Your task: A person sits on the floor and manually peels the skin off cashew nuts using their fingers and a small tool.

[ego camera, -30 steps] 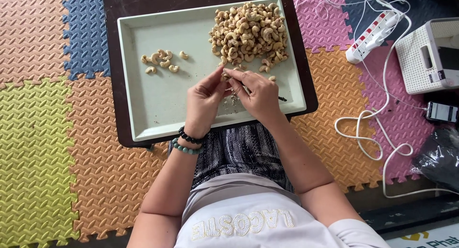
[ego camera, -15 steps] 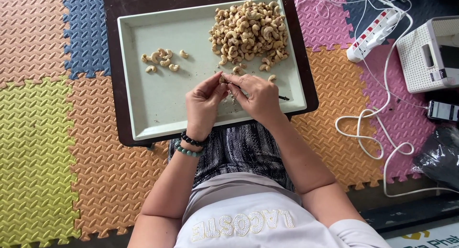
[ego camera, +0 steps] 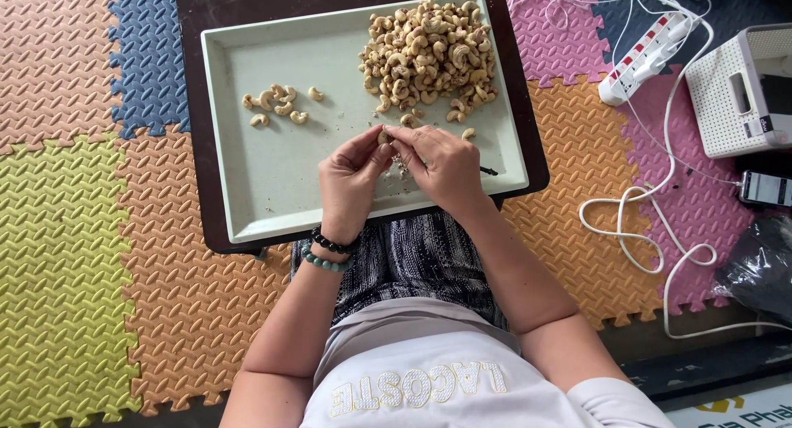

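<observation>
Over a pale green tray, my left hand and my right hand meet fingertip to fingertip on one cashew nut. A thin dark tool pokes out from under my right hand. A big heap of unpeeled cashews lies at the tray's far right corner. A small group of pale peeled cashews lies at the far left. Bits of skin sit on the tray under my hands.
The tray rests on a dark low table over coloured foam floor mats. To the right lie a white power strip, a looped white cable, a white box-shaped device and a black bag.
Both hands have stayed over the tray's near middle, with the fingers shifting slightly around the nut. The heaps have not moved.
</observation>
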